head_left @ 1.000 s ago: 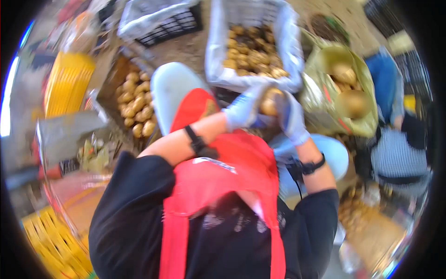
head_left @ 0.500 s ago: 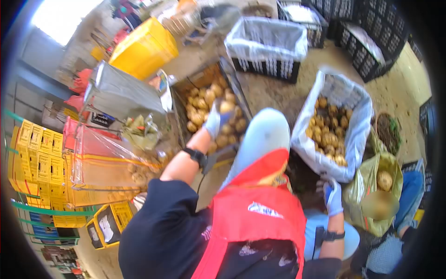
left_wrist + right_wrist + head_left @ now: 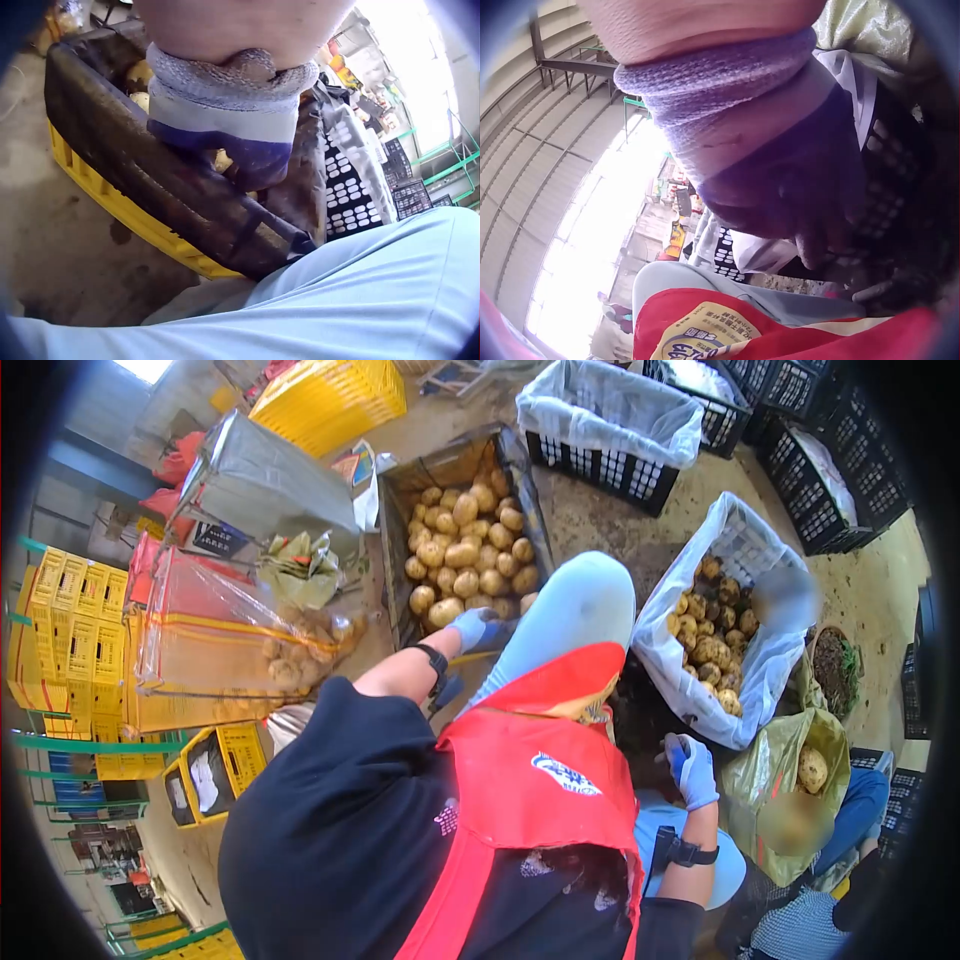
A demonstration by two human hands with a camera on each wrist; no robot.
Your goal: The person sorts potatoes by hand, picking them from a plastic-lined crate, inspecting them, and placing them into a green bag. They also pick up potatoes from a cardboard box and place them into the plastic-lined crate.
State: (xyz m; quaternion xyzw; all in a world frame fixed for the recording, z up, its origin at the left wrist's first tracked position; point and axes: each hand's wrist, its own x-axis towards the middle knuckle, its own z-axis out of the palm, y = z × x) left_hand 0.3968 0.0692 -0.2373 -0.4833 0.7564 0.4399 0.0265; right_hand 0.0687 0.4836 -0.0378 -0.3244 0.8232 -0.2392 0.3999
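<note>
My left hand point(image 3: 475, 628), in a white and blue glove, is at the near edge of a dark-lined crate point(image 3: 392, 550) full of potatoes point(image 3: 463, 555). In the left wrist view the glove point(image 3: 225, 139) overlaps the crate's dark rim point(image 3: 165, 184); its fingertips are hidden, and whether it grips the rim cannot be told. The gloved right hand point(image 3: 690, 770) hangs beside the right knee, below the white-lined crate point(image 3: 650, 622) of darker potatoes point(image 3: 712, 650). Its fingers point(image 3: 810, 244) are loosely bent in the right wrist view, with nothing seen in them.
An empty lined crate point(image 3: 610, 410) stands beyond the potato crates. At the right are a green sack point(image 3: 750, 760) holding potatoes and a seated person point(image 3: 800, 925). Yellow crates point(image 3: 330, 400), a plastic-covered frame point(image 3: 270, 480) and a green bag point(image 3: 303, 568) are on the left.
Both hands were together on a potato; they separated. The left hand went to the left crate, then drew back to its near edge, leaving a potato. The right hand moved down beside the knee. The view turned left.
</note>
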